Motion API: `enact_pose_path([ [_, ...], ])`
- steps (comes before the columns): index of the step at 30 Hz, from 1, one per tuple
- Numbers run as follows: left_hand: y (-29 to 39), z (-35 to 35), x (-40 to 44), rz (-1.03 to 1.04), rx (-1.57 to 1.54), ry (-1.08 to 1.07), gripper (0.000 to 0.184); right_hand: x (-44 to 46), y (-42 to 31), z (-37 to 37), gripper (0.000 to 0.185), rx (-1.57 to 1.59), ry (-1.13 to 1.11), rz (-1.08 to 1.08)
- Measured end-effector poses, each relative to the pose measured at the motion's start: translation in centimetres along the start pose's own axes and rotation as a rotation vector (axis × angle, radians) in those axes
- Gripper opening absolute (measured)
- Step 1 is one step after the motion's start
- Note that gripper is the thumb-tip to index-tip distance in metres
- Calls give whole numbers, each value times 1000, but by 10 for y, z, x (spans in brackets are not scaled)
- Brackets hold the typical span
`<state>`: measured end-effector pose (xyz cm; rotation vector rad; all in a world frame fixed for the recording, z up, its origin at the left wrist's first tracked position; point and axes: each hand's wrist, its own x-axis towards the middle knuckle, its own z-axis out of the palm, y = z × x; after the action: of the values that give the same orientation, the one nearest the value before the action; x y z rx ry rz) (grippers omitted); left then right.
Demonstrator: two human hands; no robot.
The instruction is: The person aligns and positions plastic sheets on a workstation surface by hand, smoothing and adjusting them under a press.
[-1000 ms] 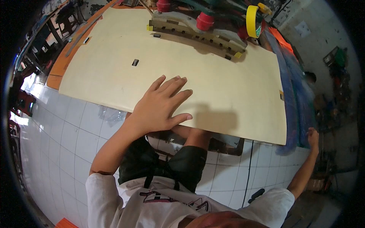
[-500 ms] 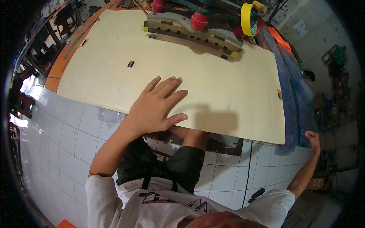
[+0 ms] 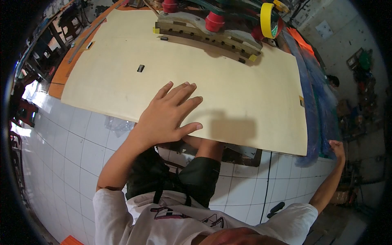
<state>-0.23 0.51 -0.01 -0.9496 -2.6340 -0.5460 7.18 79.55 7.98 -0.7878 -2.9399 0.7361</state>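
Observation:
My left hand [image 3: 165, 116] lies palm down with fingers spread on the large cream sheet [image 3: 261, 98], near its front edge, and holds nothing. At the far right, my right hand [image 3: 336, 148] has its fingers closed at the outer edge of the blue plastic [image 3: 322, 110], beside the sheet. Over the back of the sheet stands a machine with red knobs and a long slotted bar [image 3: 204, 37]. A small black piece [image 3: 141, 68] lies on the sheet, left of the bar.
A yellow tape roll [image 3: 267, 20] hangs on the machine at the back right. The orange table edge [image 3: 59, 83] shows at the left. An orange strip [image 3: 300, 40] lies behind the blue plastic. Part of another person's head [image 3: 333, 81] shows beyond it. White tiles [image 3: 92, 153] cover the floor.
My right hand's raised fingers have come down and inward against the blue plastic. My left hand stays spread on the sheet. The view has shifted slightly.

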Motion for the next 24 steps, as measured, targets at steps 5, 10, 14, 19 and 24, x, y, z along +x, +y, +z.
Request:
enact_pose_path([
  [5, -1, 1, 0, 24, -2, 45, 55, 5, -4, 12, 26, -32, 22, -204],
  [10, 0, 1, 0, 27, -7, 51, 54, 14, -3, 7, 21, -138, 27, -221],
  [14, 0, 0, 2, 17, -19, 39, 54, 18, 2, 5, 23, -131, 68, -256],
  [19, 0, 0, 1, 17, -4, 38, 54, 0, -11, -2, 21, 78, 97, 81],
  [24, 0, -2, 2, -5, -23, 11, 57, 5, -19, -2, 17, 206, 175, 274],
])
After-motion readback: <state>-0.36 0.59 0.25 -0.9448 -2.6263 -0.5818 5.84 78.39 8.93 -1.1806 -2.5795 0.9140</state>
